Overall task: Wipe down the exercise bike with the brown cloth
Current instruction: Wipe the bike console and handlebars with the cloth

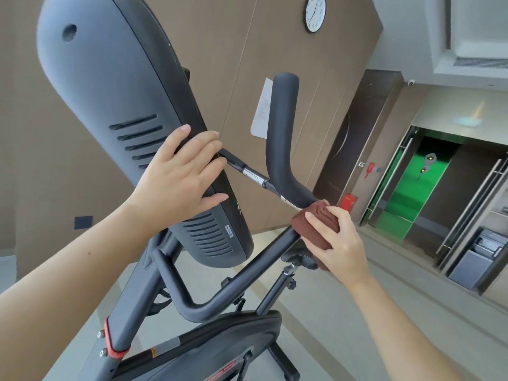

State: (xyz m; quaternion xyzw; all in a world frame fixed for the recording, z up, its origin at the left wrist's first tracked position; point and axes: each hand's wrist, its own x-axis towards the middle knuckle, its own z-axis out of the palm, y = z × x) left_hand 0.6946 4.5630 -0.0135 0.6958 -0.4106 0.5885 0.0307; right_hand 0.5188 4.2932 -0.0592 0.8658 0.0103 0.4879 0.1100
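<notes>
My left hand (178,174) lies on the edge of the grey console (123,105) of the exercise bike (209,309), with the fingers nearly straight and the thumb spread, holding nothing. My right hand (335,240) grips the brown cloth (320,209), with the fingers curled around it. The cloth is bunched around the handlebar (283,127), at the low end of its black foam part.

Gap: open between console (123,105) and handlebar (283,127), above the cross rod (254,176);
Below: frame tube (247,269) bars passage;
Right: open floor (398,259)
</notes>
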